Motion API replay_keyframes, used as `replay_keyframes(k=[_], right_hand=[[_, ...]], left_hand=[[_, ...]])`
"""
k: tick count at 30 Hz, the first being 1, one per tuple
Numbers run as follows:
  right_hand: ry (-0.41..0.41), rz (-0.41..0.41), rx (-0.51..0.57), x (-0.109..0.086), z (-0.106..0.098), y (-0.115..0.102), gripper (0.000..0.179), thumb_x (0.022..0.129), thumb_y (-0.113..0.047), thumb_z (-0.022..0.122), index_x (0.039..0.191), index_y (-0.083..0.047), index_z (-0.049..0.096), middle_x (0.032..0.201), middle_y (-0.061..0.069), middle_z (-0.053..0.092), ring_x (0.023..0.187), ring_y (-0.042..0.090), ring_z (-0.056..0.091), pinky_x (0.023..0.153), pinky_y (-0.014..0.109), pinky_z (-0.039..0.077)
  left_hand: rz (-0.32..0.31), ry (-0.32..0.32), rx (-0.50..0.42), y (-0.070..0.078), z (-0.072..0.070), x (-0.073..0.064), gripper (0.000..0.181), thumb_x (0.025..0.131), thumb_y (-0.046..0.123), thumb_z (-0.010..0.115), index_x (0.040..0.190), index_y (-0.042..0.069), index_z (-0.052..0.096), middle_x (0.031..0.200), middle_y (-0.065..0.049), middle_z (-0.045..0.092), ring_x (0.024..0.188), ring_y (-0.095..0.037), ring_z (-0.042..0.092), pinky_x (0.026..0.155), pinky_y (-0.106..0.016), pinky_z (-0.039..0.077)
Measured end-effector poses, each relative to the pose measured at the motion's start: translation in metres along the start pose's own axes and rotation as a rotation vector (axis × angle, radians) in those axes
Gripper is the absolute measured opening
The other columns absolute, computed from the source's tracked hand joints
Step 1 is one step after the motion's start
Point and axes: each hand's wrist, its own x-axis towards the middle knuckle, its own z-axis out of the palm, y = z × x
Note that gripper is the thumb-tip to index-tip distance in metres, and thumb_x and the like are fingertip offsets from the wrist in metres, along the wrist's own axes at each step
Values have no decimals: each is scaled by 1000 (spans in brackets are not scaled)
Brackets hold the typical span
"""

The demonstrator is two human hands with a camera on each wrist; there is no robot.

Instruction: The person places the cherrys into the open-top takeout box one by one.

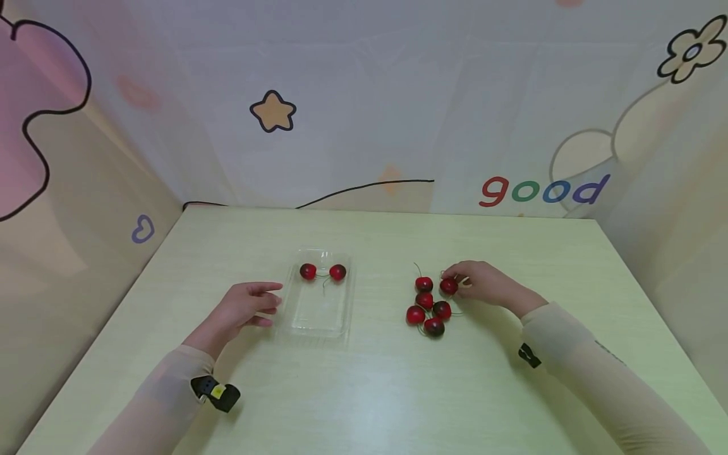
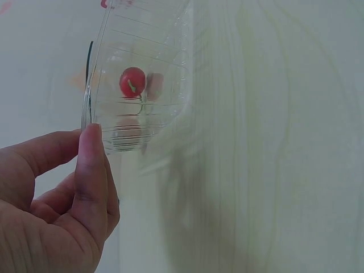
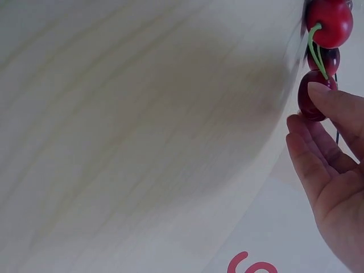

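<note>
My right hand (image 1: 483, 283) pinches a dark red cherry (image 1: 448, 287) at the far right of a loose cluster of cherries. In the right wrist view the thumb lies on that cherry (image 3: 310, 102), with other red cherries (image 3: 330, 23) behind it and a green stem in front. My left hand (image 1: 244, 309) is beside the left edge of a clear plastic tray (image 1: 317, 316), fingers extended; whether they touch its rim cannot be told. Two stemmed cherries, a left one (image 1: 308, 272) and a right one (image 1: 338, 272), lie near the tray's far end.
Several other cherries (image 1: 424, 300) lie bunched on the pale wooden table (image 1: 364, 385), right of the tray. A patterned cloth backdrop (image 1: 364, 95) stands behind the table and along its sides. Each sleeve carries a black wrist device (image 1: 216, 393).
</note>
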Motion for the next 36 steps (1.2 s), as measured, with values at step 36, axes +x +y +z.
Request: replay_keyframes(k=[36], right_hand=[[102, -64, -44, -3, -18, -41, 40, 93, -2, 71, 132, 1, 64, 128, 22, 68, 115, 39, 65, 100, 53, 57]], left_hand=[[-9, 1, 14, 3, 1, 0, 46, 103, 14, 58, 147, 1, 52, 137, -25, 62, 99, -20, 64, 70, -20, 60]])
